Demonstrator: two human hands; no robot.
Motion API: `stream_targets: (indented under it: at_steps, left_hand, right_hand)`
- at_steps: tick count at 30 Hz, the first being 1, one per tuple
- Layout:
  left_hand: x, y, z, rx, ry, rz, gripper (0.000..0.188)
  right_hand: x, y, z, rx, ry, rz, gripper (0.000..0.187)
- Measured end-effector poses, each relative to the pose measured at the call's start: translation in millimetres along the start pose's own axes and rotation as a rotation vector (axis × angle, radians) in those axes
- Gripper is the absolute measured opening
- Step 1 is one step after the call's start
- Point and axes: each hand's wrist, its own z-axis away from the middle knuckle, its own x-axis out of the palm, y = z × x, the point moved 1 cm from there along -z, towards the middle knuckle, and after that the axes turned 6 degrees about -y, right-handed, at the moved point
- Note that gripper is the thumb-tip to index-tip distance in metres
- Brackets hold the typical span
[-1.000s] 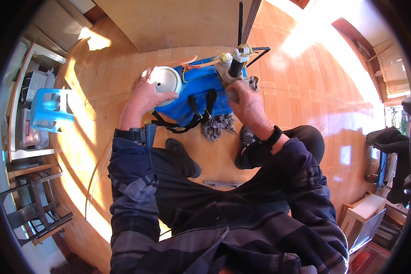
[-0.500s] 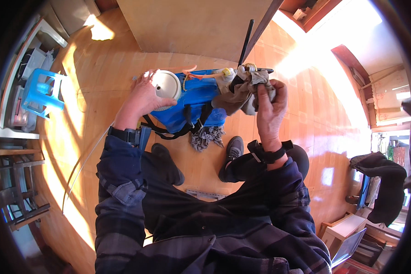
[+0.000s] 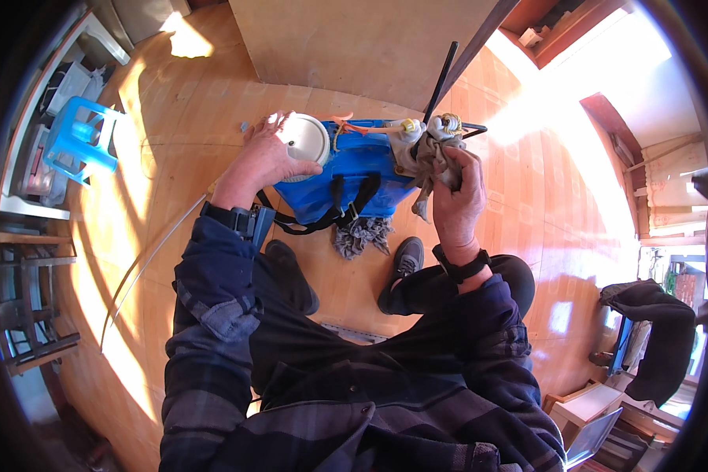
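Observation:
A blue backpack sprayer tank (image 3: 362, 161) rests on the floor in front of my feet, with black straps (image 3: 346, 206) on its near side. My left hand (image 3: 269, 157) is curled round the white round lid (image 3: 310, 141) at the tank's left end, its thumb along the near rim. In my right hand (image 3: 458, 193) is a bunched grey-brown rag (image 3: 434, 161), pressed against the white fittings (image 3: 411, 132) at the right end. A white knob wound with yellowish cord (image 3: 448, 124) shows just above the rag. The rag hides part of the fittings.
A black rod (image 3: 442, 82) rises behind the fittings near a wooden panel (image 3: 330, 47). Another crumpled grey rag (image 3: 362, 237) lies between my shoes. A blue plastic stool (image 3: 82, 140) stands left, and a thin hose (image 3: 145, 271) curves across the floor.
My right hand and the rag have shifted to bunch closer round the fittings, uncovering the corded knob. My left hand stays on the lid. The whole view has shifted slightly.

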Motion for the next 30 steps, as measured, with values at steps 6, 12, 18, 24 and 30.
stream_targets:
  at_steps: [6,12,18,24,30]
  left_hand:
    - [-1,2,-2,0.007,0.001,0.012,0.127]
    - [-5,3,2,0.035,-0.009,0.054,0.128]
    - [-4,3,2,0.013,-0.004,0.046,0.130]
    - [-2,-2,-4,0.046,-0.014,-0.012,0.120]
    - [3,-12,-14,0.130,0.092,0.089,0.115]
  right_hand:
    - [14,5,4,-0.358,-0.262,0.341,0.054]
    - [7,9,0,0.149,-0.350,-0.214,0.044]
    - [-72,-3,-55,0.225,0.337,-0.458,0.020]
    - [-64,-4,-80,0.130,-0.284,-0.160,0.031]
    - [-53,39,-109,-0.058,-0.594,0.011,0.036]
